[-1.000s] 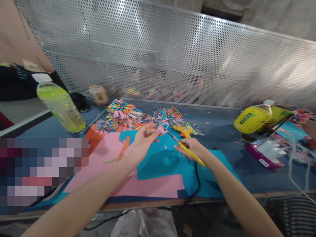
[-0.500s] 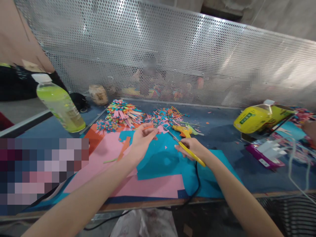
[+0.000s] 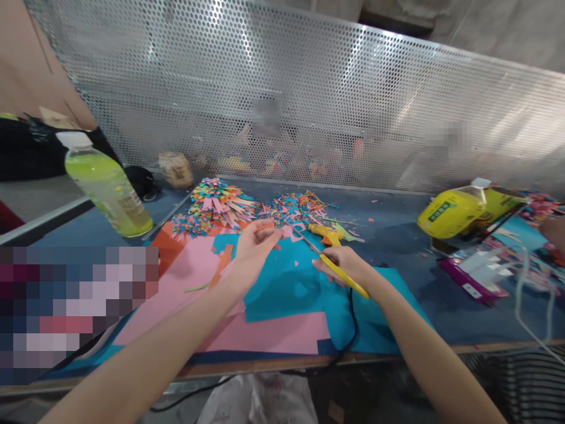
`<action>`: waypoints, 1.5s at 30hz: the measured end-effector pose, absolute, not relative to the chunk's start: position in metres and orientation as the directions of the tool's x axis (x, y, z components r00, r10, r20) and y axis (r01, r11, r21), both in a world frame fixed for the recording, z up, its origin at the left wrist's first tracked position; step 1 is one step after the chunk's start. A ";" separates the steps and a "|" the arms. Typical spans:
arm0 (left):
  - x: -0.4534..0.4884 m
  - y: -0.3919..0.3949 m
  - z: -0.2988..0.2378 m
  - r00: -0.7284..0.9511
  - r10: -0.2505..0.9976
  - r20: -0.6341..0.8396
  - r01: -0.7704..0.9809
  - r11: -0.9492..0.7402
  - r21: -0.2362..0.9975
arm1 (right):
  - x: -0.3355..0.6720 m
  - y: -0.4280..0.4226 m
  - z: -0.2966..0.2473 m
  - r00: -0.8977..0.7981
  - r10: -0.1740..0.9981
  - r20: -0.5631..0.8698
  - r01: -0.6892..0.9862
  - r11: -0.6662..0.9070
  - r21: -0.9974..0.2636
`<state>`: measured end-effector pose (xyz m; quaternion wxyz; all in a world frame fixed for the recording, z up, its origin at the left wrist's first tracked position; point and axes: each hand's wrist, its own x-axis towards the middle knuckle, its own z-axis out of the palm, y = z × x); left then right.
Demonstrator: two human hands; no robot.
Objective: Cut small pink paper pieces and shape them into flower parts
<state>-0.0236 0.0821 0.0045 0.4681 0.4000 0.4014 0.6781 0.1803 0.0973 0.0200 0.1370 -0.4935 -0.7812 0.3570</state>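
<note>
My left hand (image 3: 260, 242) is pinched closed over the sheets, fingertips at a small pink piece of paper (image 3: 287, 231), partly hidden by the fingers. In my right hand (image 3: 346, 263) is a pair of scissors with yellow handles (image 3: 343, 274); its blades point up and left towards the pink piece. Blue paper (image 3: 282, 291) and pink paper (image 3: 282, 334) lie beneath both hands. Just beyond the scissors rests a yellow hot glue gun (image 3: 326, 232).
A cone of folded paper strips (image 3: 220, 203) stands behind my left hand, beside a pile of paper scraps (image 3: 300, 206). A green drink bottle (image 3: 108, 191) is at left. A yellow bottle (image 3: 454, 212) and purple box (image 3: 472, 280) are at right. A perforated metal panel (image 3: 282, 76) backs the table.
The pink piece at my left fingertips looks smaller and differently shaped. My left hand has shifted very slightly left; the right hand and scissors stay nearly in place.
</note>
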 end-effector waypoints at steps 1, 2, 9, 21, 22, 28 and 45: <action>-0.024 0.082 0.005 -0.250 0.956 0.155 -0.322 -0.233 0.918 | 0.180 0.097 0.020 -0.475 0.869 -0.140 0.676 0.258 -0.691; -0.024 0.082 0.006 -0.256 0.956 0.146 -0.329 -0.228 0.917 | 0.180 0.097 0.020 -0.475 0.869 -0.139 0.679 0.262 -0.686; -0.025 0.084 0.003 -0.254 0.952 0.170 -0.320 -0.249 0.914 | 0.181 0.097 0.019 -0.487 0.865 -0.121 0.683 0.291 -0.670; -0.020 0.077 0.008 -0.156 0.979 0.130 -0.328 -0.175 0.928 | 0.179 0.098 0.017 -0.494 0.862 -0.109 0.682 0.307 -0.664; -0.020 0.078 0.008 -0.150 0.978 0.143 -0.322 -0.185 0.928 | 0.179 0.099 0.016 -0.498 0.862 -0.097 0.679 0.318 -0.662; -0.021 0.079 0.006 -0.146 0.976 0.163 -0.316 -0.202 0.927 | 0.180 0.100 0.015 -0.495 0.863 -0.104 0.681 0.311 -0.663; -0.024 0.083 0.002 -0.223 0.957 0.184 -0.301 -0.247 0.921 | 0.179 0.096 0.019 -0.440 0.877 -0.195 0.673 0.178 -0.718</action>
